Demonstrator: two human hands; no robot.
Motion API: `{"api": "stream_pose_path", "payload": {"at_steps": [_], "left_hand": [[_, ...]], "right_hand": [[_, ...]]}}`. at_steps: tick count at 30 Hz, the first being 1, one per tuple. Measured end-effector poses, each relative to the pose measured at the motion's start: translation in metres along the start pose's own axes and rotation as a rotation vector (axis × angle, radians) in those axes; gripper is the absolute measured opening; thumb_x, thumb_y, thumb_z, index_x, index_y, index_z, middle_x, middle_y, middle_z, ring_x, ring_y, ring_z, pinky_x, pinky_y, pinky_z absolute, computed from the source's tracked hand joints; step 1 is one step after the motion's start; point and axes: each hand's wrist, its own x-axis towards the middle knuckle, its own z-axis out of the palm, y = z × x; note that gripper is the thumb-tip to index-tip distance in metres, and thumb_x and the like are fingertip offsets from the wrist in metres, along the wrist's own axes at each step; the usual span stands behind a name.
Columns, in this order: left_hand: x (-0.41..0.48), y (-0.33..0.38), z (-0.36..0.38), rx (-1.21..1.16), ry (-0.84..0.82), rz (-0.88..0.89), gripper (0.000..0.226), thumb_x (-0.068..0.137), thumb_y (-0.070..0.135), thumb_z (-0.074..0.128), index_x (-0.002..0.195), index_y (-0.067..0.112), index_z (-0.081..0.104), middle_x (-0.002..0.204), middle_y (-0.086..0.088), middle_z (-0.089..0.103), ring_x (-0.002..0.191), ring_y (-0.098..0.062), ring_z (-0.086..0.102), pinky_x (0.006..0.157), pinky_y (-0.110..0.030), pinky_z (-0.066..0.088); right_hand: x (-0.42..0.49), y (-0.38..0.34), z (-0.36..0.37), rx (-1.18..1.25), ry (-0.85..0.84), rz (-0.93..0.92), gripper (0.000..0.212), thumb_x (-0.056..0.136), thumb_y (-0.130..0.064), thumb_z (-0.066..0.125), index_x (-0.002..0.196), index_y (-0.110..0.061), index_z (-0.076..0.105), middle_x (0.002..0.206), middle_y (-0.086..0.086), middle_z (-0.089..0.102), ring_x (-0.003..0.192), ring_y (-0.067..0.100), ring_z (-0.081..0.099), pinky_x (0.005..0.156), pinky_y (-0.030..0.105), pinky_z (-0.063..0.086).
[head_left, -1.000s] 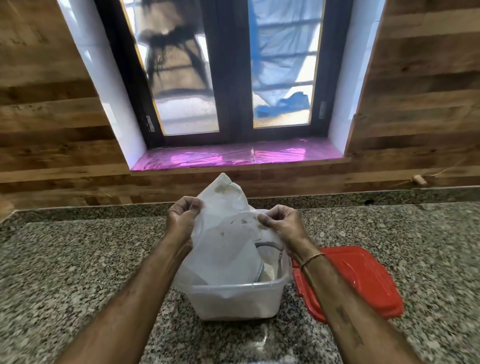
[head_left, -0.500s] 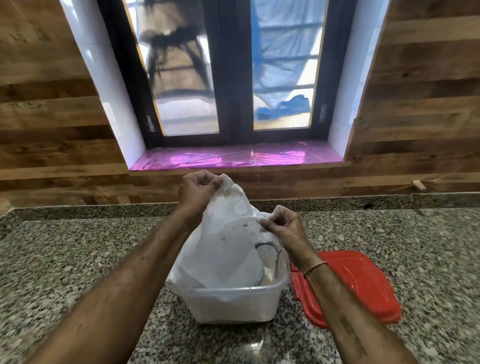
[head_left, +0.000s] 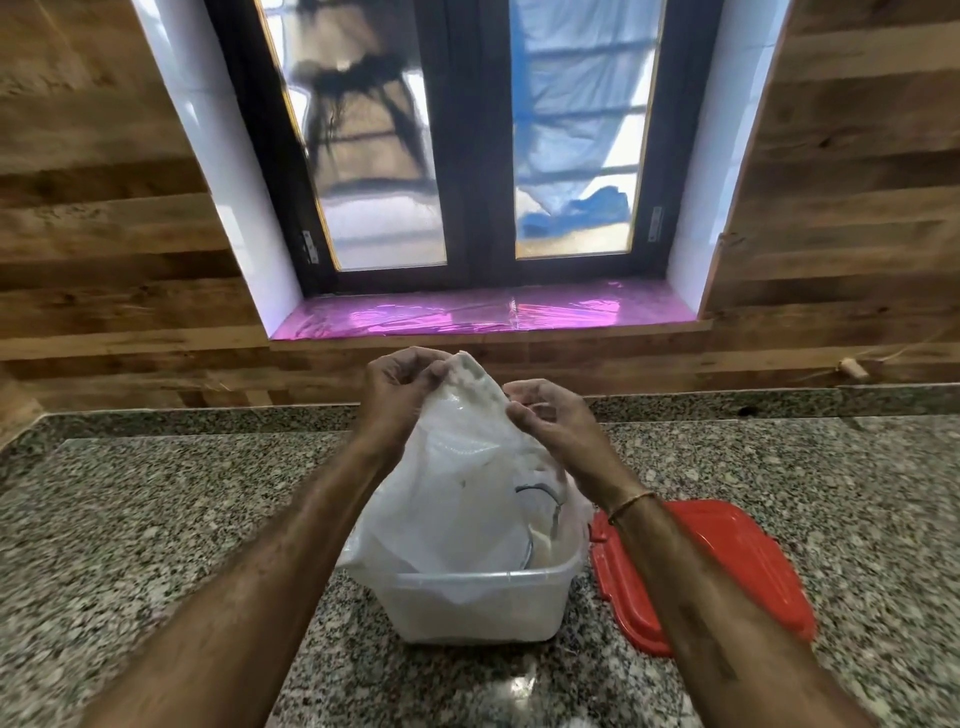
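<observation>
A translucent white plastic bag (head_left: 457, 499) stands in a clear plastic tub (head_left: 483, 605) on the granite counter (head_left: 156, 519). My left hand (head_left: 397, 395) pinches the top of the bag at its left side. My right hand (head_left: 548, 421) pinches the bag's top edge just to the right. The bag's mouth is gathered up between both hands. A metal wire loop (head_left: 540, 499) shows through the bag inside the tub; the bag's other contents are hidden.
A red plastic lid (head_left: 727, 561) lies flat on the counter to the right of the tub. Behind the counter rises a wood-panel wall with a dark-framed window (head_left: 478, 156) and a pink-film sill (head_left: 483, 317). A small cork-like piece (head_left: 852, 369) sits on the ledge at right.
Both hands have risen and drawn together, pulling the bag's top upward and gathering it. The view has tilted slightly.
</observation>
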Motion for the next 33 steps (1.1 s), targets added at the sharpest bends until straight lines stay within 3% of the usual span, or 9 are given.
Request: {"api": "stream_pose_path", "payload": {"at_steps": [4, 6, 11, 14, 17, 22, 24, 28, 33], "left_hand": [[-0.006, -0.004, -0.002, 0.037, 0.038, -0.027, 0.004, 0.093, 0.014, 0.076, 0.090, 0.016, 0.077, 0.092, -0.012, 0.077, 0.081, -0.017, 0.071, 0.068, -0.032, 0.061], [-0.009, -0.008, -0.006, 0.072, 0.069, -0.066, 0.008, 0.091, 0.014, 0.077, 0.085, 0.010, 0.074, 0.085, -0.014, 0.074, 0.073, -0.018, 0.065, 0.065, -0.035, 0.057], [-0.012, -0.007, -0.008, 0.087, 0.127, -0.078, 0.015, 0.092, 0.012, 0.076, 0.081, 0.004, 0.071, 0.077, -0.014, 0.068, 0.068, -0.017, 0.060, 0.065, -0.034, 0.052], [-0.015, -0.005, -0.002, 0.125, 0.065, -0.058, 0.015, 0.093, 0.013, 0.075, 0.078, 0.009, 0.072, 0.078, -0.016, 0.070, 0.070, -0.019, 0.060, 0.066, -0.036, 0.051], [-0.015, -0.006, 0.003, 0.209, 0.046, -0.024, 0.016, 0.091, 0.016, 0.076, 0.076, 0.014, 0.072, 0.075, -0.009, 0.071, 0.069, -0.014, 0.061, 0.065, -0.035, 0.052], [-0.017, -0.008, 0.014, 0.285, -0.037, -0.029, 0.015, 0.089, 0.018, 0.078, 0.076, 0.014, 0.073, 0.072, -0.008, 0.070, 0.067, -0.014, 0.058, 0.066, -0.033, 0.048], [-0.016, -0.008, 0.013, 0.305, -0.013, -0.031, 0.016, 0.089, 0.018, 0.078, 0.075, 0.015, 0.073, 0.072, -0.006, 0.071, 0.067, -0.015, 0.060, 0.066, -0.036, 0.051], [-0.005, -0.006, 0.006, 0.360, 0.101, -0.061, 0.015, 0.091, 0.020, 0.077, 0.078, 0.016, 0.073, 0.079, -0.008, 0.074, 0.081, -0.032, 0.073, 0.076, -0.050, 0.064], [-0.012, -0.001, 0.021, 0.415, 0.025, -0.015, 0.015, 0.091, 0.024, 0.078, 0.079, 0.016, 0.074, 0.078, -0.003, 0.074, 0.081, -0.028, 0.073, 0.075, -0.054, 0.063]], "right_hand": [[0.009, -0.017, 0.008, 0.041, 0.024, 0.005, 0.022, 0.090, -0.019, 0.078, 0.091, 0.002, 0.071, 0.094, 0.024, 0.072, 0.084, 0.026, 0.067, 0.088, 0.057, 0.058], [0.007, -0.016, 0.007, 0.084, 0.053, 0.010, 0.024, 0.090, -0.013, 0.079, 0.087, 0.008, 0.068, 0.092, 0.031, 0.069, 0.082, 0.025, 0.064, 0.086, 0.056, 0.058], [0.005, -0.012, 0.019, 0.216, 0.125, 0.008, 0.023, 0.088, -0.010, 0.080, 0.082, 0.006, 0.064, 0.082, 0.019, 0.066, 0.078, 0.025, 0.061, 0.077, 0.044, 0.055], [0.008, -0.014, 0.016, 0.153, 0.136, -0.007, 0.021, 0.087, -0.011, 0.081, 0.076, -0.003, 0.066, 0.076, 0.013, 0.065, 0.076, 0.022, 0.059, 0.074, 0.040, 0.055], [0.006, -0.010, 0.017, 0.110, 0.040, -0.010, 0.025, 0.086, -0.017, 0.082, 0.072, -0.005, 0.066, 0.073, 0.009, 0.067, 0.073, 0.018, 0.060, 0.068, 0.033, 0.054], [0.007, -0.003, 0.014, 0.175, 0.163, 0.052, 0.030, 0.086, -0.014, 0.083, 0.068, -0.003, 0.061, 0.070, 0.015, 0.059, 0.069, 0.022, 0.052, 0.067, 0.037, 0.046], [0.006, -0.001, 0.010, 0.226, 0.155, 0.070, 0.029, 0.087, -0.016, 0.082, 0.072, -0.001, 0.062, 0.072, 0.014, 0.058, 0.071, 0.024, 0.051, 0.068, 0.038, 0.047], [-0.003, 0.006, 0.004, 0.326, -0.109, 0.066, 0.023, 0.088, -0.014, 0.080, 0.084, 0.002, 0.064, 0.078, 0.011, 0.068, 0.073, 0.021, 0.065, 0.067, 0.030, 0.057], [0.000, 0.006, -0.001, 0.142, -0.017, 0.015, 0.019, 0.091, -0.015, 0.077, 0.092, 0.002, 0.068, 0.086, 0.006, 0.071, 0.077, 0.014, 0.066, 0.070, 0.030, 0.059]]}}
